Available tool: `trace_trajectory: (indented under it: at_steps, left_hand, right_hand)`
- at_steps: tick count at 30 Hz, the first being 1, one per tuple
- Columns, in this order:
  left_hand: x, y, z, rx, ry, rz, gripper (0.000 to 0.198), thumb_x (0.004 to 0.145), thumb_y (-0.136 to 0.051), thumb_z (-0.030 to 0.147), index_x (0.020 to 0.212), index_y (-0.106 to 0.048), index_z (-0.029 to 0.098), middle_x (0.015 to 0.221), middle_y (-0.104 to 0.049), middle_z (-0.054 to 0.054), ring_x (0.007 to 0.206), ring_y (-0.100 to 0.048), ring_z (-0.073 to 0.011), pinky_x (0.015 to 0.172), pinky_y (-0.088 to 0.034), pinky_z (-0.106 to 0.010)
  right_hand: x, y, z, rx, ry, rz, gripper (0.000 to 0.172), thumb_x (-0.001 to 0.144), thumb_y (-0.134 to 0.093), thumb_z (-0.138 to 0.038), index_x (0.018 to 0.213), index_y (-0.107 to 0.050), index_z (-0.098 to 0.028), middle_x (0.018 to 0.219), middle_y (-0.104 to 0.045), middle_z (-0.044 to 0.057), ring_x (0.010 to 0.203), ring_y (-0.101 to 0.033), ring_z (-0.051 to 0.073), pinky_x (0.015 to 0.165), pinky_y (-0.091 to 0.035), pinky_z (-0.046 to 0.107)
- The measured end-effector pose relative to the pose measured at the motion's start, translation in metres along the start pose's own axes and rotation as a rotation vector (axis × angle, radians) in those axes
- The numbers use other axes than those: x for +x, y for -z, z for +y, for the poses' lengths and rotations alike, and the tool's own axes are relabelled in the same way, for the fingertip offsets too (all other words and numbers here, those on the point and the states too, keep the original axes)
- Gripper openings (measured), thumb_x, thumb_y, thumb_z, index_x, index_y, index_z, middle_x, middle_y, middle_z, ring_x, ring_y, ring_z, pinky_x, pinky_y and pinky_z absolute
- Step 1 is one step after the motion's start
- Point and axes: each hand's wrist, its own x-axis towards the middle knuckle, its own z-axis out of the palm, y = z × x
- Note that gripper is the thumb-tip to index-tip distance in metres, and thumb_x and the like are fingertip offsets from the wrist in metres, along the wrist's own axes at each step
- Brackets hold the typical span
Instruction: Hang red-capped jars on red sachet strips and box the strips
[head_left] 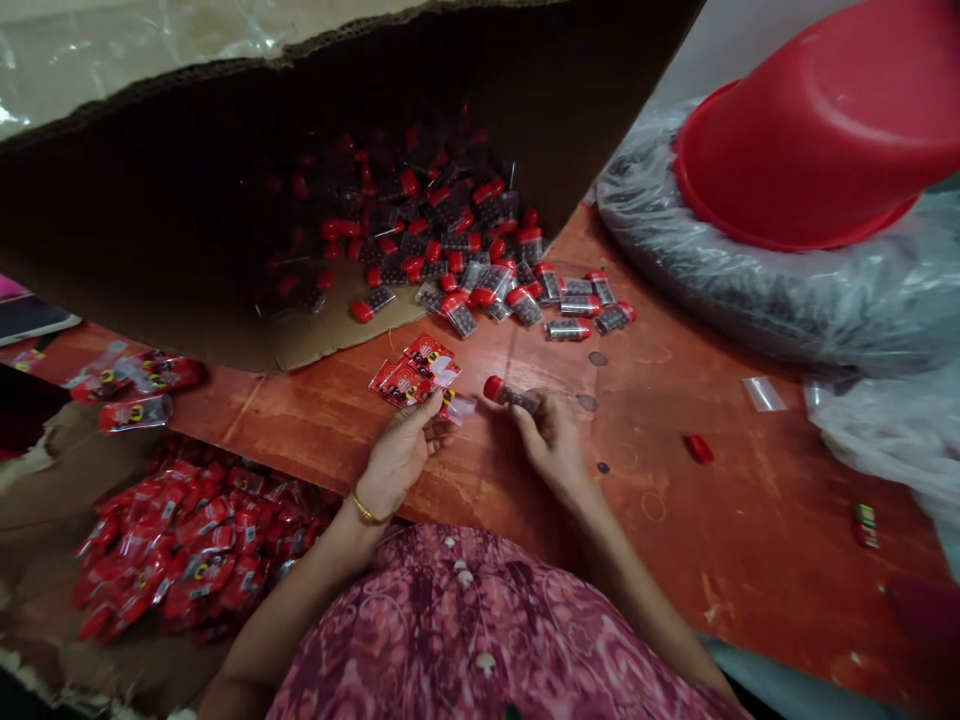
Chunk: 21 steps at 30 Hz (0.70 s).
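Between the thumb and fingers of my left hand (400,455) is a red printed plastic pouch (456,405). Several similar red pouches (409,375) lie fanned out on the table just beyond, and I cannot tell whether the hand grips these too. My right hand (559,440) is closed around a small clear tube with a red cap (511,394), its capped end pointing toward the left hand. The contents of the tube look dark. A short gap separates tube and pouch.
A cardboard box (315,345) lies open toward me, spilling many red-capped tubes (457,240) onto the table (675,580). Filled pouches (180,540) fill a carton at lower left; several more (139,412) lie on the table edge. A red tub (795,140) rests on a plastic-wrapped bundle (735,310).
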Motion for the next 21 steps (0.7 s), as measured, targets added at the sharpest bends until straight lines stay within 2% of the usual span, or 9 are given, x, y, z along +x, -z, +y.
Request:
trace_trajectory:
  at_steps: [2, 5, 11, 16, 21]
  left_hand:
    - [-0.001, 0.0, 0.0, 0.017, -0.012, -0.001, 0.029, 0.057, -0.081, 0.033, 0.067, -0.061, 0.015, 0.055, -0.064, 0.002, 0.049, -0.059, -0.0089, 0.048, -0.046, -0.019]
    - [-0.002, -0.001, 0.0, 0.058, -0.037, -0.019, 0.036, 0.049, -0.084, 0.038, 0.066, -0.062, 0.015, 0.055, -0.065, 0.002, 0.049, -0.059, -0.0086, 0.047, -0.045, -0.017]
    - [-0.004, -0.004, -0.003, 0.142, -0.079, -0.054, 0.043, 0.042, -0.084, 0.045, 0.064, -0.065, 0.014, 0.058, -0.067, 0.001, 0.052, -0.06, -0.0089, 0.05, -0.045, -0.018]
    - [-0.004, -0.002, -0.002, 0.199, -0.136, -0.034, 0.042, 0.041, -0.084, 0.046, 0.056, -0.063, 0.013, 0.054, -0.064, 0.002, 0.049, -0.057, -0.0072, 0.052, -0.045, -0.018]
    - [-0.001, 0.002, 0.0, 0.208, -0.134, -0.061, 0.041, 0.046, -0.082, 0.047, 0.064, -0.065, 0.014, 0.059, -0.067, 0.001, 0.054, -0.06, -0.0096, 0.057, -0.047, -0.021]
  right_hand:
    - [-0.007, 0.009, -0.008, 0.288, -0.036, -0.046, 0.019, 0.084, -0.052, -0.038, 0.09, -0.052, -0.021, 0.068, -0.057, 0.0, 0.057, -0.053, 0.014, 0.053, -0.046, 0.027]
    - [-0.017, 0.02, -0.022, 0.468, -0.08, -0.108, 0.019, 0.08, -0.058, -0.037, 0.087, -0.056, -0.02, 0.059, -0.055, -0.004, 0.048, -0.051, 0.01, 0.046, -0.043, 0.022]
    - [-0.02, 0.017, -0.032, 0.527, -0.158, -0.146, 0.017, 0.076, -0.062, -0.036, 0.081, -0.059, -0.02, 0.055, -0.054, -0.004, 0.046, -0.05, 0.01, 0.044, -0.043, 0.021]
    - [-0.018, 0.01, -0.031, 0.532, -0.18, -0.111, 0.017, 0.075, -0.062, -0.036, 0.079, -0.058, -0.02, 0.055, -0.054, -0.004, 0.046, -0.049, 0.01, 0.044, -0.041, 0.021]
    - [-0.022, 0.007, -0.032, 0.564, -0.191, -0.147, 0.016, 0.075, -0.062, -0.035, 0.078, -0.059, -0.019, 0.054, -0.055, -0.004, 0.045, -0.048, 0.009, 0.043, -0.041, 0.02]
